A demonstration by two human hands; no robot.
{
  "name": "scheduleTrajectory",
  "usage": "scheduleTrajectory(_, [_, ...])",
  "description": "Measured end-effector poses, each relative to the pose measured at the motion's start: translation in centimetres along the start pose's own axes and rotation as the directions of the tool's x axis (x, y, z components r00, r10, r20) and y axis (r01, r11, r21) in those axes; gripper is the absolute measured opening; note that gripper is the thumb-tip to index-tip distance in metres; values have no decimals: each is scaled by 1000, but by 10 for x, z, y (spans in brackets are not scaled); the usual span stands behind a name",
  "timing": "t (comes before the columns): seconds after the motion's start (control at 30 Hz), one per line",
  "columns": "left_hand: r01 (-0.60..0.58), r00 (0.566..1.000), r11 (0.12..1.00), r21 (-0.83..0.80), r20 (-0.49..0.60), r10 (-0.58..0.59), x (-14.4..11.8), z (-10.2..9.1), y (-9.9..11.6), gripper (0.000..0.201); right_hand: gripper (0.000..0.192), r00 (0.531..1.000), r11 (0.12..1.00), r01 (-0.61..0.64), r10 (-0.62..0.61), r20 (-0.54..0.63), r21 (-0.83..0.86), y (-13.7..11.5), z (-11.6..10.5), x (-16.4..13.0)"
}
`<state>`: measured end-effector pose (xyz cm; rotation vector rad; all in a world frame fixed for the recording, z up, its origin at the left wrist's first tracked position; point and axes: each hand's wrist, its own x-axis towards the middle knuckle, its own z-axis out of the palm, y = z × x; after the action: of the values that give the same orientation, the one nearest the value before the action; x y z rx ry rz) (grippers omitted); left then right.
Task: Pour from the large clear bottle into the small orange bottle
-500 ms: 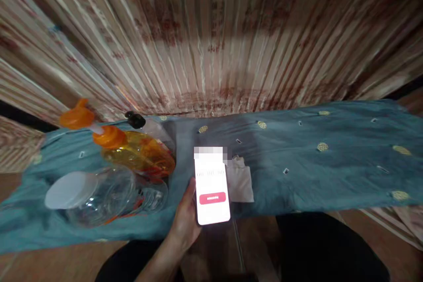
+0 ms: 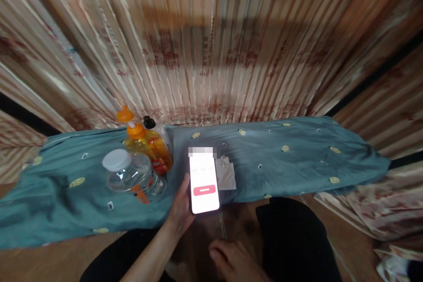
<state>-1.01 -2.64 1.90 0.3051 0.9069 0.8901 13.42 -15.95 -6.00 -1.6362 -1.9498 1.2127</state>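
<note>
Left hand: my left hand (image 2: 181, 211) grips the phone (image 2: 204, 183) by its left edge, fingers wrapped behind it and thumb along the side, screen facing me.
Phone: lit and upright in my grasp, held just above the near edge of the tabletop (image 2: 297, 163) under its teal cloth; a red button shows on the screen.
Right hand: my right hand (image 2: 233, 260) hangs low near my lap, holding nothing, fingers loosely curled and apart from the phone.
Bottles: a clear bottle with a white cap (image 2: 132, 176) lies just left of the phone, an orange pump bottle (image 2: 145, 143) behind it.
Cloth scrap: a small pale piece (image 2: 227, 174) lies just right of the phone.
Progress: as I judge it, only the phone is in hand; bottles and scrap sit untouched.
</note>
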Motion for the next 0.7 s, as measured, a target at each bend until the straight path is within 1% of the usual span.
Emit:
scheduleTrajectory(0.03, [-5,1000,1000,-1,-4,5,-1,-4,0,51,25,999,999,-31,31,-16,-7,-11,-17,6])
scheduleTrajectory(0.1, [-23,1000,1000,-7,-12,23,-2,-11,-1,50,33,998,1000,-20,21,-57,17,-31,-49,14])
scheduleTrajectory(0.17, [-41,999,999,-15,-11,41,1,-17,-1,47,35,980,998,49,-43,-195,26,-46,-75,24])
scheduleTrajectory(0.23, [-54,998,998,-24,7,54,5,-19,-1,45,31,953,996,83,-85,-291,-21,-52,-95,37])
scheduleTrajectory(0.3, [-65,997,997,-33,39,66,11,-17,0,45,27,928,996,91,-92,-360,-21,-53,-107,55])
scheduleTrajectory(0.4, [-88,992,995,-48,87,92,21,-10,2,46,39,914,993,112,-89,-395,33,-51,-115,81])
scheduleTrajectory(0.47, [-110,987,992,-57,113,116,29,-4,2,49,52,910,992,119,-91,-404,45,-49,-114,94])
scheduleTrajectory(0.57, [-153,978,986,-72,131,162,40,5,1,51,74,910,987,147,-107,-400,71,-48,-107,105])
scheduleTrajectory(0.63, [-181,973,980,-79,131,190,48,9,-1,51,86,896,992,117,-86,-435,44,-46,-100,109])
scheduleTrajectory(0.7, [-187,971,980,-73,137,195,54,12,-5,51,93,878,996,93,-76,-472,13,-43,-92,111])
